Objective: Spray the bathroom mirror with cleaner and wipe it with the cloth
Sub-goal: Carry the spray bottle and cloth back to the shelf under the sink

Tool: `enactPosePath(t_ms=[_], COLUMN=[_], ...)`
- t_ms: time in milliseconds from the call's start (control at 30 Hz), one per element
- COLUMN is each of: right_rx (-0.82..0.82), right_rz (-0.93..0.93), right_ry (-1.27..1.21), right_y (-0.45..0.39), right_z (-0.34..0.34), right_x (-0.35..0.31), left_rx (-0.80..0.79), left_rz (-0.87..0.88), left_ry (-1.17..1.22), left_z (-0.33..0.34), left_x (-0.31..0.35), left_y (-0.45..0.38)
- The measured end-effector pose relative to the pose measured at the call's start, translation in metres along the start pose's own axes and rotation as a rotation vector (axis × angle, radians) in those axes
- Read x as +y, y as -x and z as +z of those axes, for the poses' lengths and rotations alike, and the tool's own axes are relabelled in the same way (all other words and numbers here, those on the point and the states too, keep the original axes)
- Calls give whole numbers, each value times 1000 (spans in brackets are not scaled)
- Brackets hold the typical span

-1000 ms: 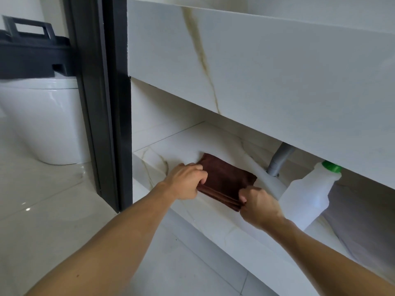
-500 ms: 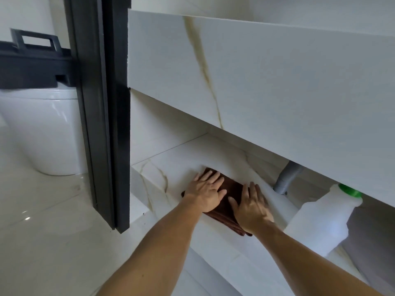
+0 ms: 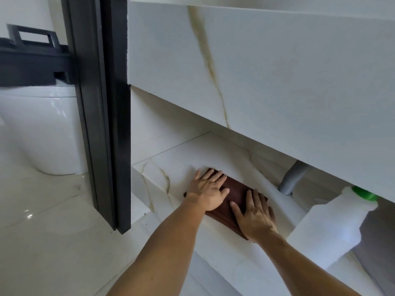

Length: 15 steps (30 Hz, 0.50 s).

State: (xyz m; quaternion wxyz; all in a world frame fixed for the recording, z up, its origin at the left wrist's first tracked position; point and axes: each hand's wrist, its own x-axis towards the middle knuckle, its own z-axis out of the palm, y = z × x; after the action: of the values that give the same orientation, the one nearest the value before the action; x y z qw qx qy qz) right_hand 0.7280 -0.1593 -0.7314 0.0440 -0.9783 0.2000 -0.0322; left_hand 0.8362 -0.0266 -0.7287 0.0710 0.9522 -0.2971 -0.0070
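A folded dark brown cloth point(image 3: 236, 192) lies flat on the low marble shelf point(image 3: 171, 167) under the vanity. My left hand point(image 3: 208, 194) rests palm down on the cloth's left end, fingers spread. On its right end my right hand point(image 3: 254, 216) presses flat, fingers also apart. Neither hand grips the cloth. To the right on the same shelf stands a white plastic bottle point(image 3: 329, 229) with a green cap, apart from both hands. No mirror is in view.
The marble vanity front point(image 3: 256, 71) overhangs the shelf closely. A grey drain pipe point(image 3: 291, 180) comes down behind the cloth. A black door frame point(image 3: 102, 103) stands at the left, with a white toilet point(image 3: 42, 129) and a black crate behind it. Glossy floor tiles lie below.
One second ago both hands pinched the cloth's edges. They have since let go and now lie flat on top of it. The view has risen slightly.
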Motion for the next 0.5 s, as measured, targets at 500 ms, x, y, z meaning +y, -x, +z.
enactPosePath(t_ms=[500], right_rx=[27], right_rz=[23], right_ry=[-45], right_y=[18], right_z=[10], right_x=[4], left_rx=[10], left_rz=[-79], left_ry=[-76], left_z=[5], left_x=[-4], left_y=[-4])
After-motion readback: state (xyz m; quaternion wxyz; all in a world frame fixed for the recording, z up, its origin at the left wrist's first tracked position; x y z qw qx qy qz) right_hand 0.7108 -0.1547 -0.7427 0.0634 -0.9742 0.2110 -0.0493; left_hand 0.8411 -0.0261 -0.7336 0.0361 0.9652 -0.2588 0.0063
